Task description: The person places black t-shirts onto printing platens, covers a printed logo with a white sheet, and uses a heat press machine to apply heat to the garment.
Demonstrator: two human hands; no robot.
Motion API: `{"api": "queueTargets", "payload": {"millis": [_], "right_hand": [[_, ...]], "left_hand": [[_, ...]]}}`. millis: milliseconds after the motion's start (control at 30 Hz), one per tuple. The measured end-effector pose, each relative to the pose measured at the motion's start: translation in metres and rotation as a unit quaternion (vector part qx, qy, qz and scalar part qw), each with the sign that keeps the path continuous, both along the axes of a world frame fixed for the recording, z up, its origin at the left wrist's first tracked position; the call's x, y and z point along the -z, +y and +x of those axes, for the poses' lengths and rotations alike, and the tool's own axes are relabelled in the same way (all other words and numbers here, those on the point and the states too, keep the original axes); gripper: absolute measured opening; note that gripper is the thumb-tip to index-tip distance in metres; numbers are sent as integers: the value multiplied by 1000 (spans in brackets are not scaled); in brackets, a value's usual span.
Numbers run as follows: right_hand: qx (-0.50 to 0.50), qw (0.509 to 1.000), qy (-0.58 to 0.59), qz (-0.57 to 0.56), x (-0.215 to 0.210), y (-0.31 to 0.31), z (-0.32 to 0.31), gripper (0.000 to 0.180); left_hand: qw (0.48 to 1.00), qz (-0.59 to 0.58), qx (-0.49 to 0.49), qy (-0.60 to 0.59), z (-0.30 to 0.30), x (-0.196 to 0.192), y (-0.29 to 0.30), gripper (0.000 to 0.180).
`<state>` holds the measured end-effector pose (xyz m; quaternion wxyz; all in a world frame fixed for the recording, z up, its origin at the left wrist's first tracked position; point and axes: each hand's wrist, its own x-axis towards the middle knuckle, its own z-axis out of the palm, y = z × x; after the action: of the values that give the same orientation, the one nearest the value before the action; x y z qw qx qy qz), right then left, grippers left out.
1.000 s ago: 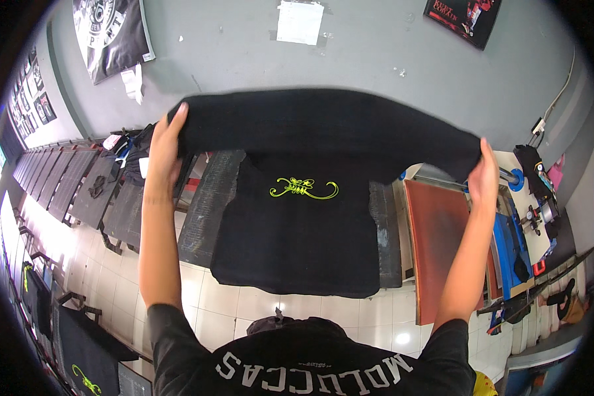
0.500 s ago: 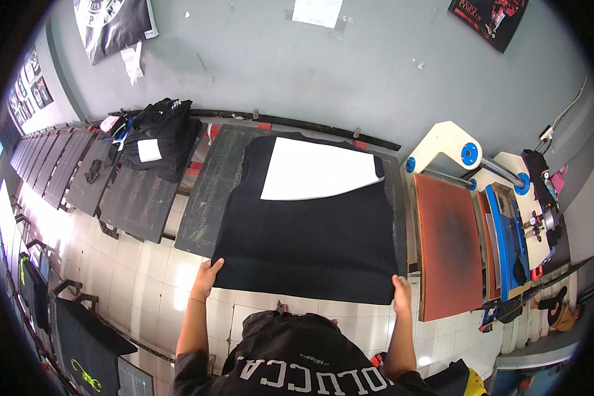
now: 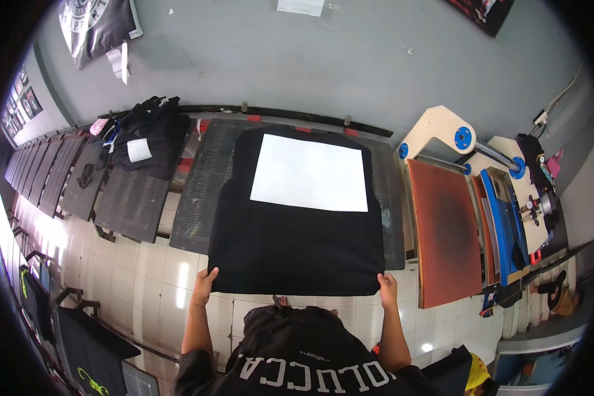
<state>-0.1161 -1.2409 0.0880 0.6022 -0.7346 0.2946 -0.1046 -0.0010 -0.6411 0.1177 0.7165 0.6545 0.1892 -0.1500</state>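
Note:
A black shirt [image 3: 297, 251] lies spread over a dark grey board [image 3: 197, 191], its near edge hanging past the board's front. On its upper part rests a flat white rectangular sheet [image 3: 310, 173]. The near left corner of the shirt is pinched in my left hand [image 3: 204, 285], thumb on top. My right hand [image 3: 388, 290] grips the near right corner the same way. Between them the hem is stretched nearly straight. Fingers under the cloth are hidden.
Right of the board stands a press with a reddish-brown plate [image 3: 445, 234] and cream frame [image 3: 435, 135]. A pile of black clothes [image 3: 152, 135] lies on the boards at left. Behind is a grey wall [image 3: 244, 59]; below, white floor tiles [image 3: 132, 277].
Both hands have drawn slightly closer together, still holding the shirt's corners. The white sheet, whose lower right edge was curved before, now shows as a full flat rectangle. The view has shifted slightly.

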Motion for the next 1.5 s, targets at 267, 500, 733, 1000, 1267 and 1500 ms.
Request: {"api": "queueTargets", "payload": {"millis": [267,500,733,1000,1267,1500], "right_hand": [[-17,975,84,-207,38,7,-30,30],[-2,838,485,-250,30,-56,-157,44],[-106,604,751,-245,-8,-94,-345,86],[19,705,618,-347,33,-79,-452,26],[495,830,231,-114,-93,-100,-481,20],[539,795,137,-242,-159,-105,-489,30]], "left_hand": [[980,155,125,-20,-2,65,14,36],[933,115,204,275,-41,184,7,35],[779,236,554,177,-40,205,-191,33],[549,184,807,-116,-133,115,-538,40],[429,-3,886,-178,-312,-11,-711,35],[393,-123,842,-349,-427,-139,-780,53]]}}
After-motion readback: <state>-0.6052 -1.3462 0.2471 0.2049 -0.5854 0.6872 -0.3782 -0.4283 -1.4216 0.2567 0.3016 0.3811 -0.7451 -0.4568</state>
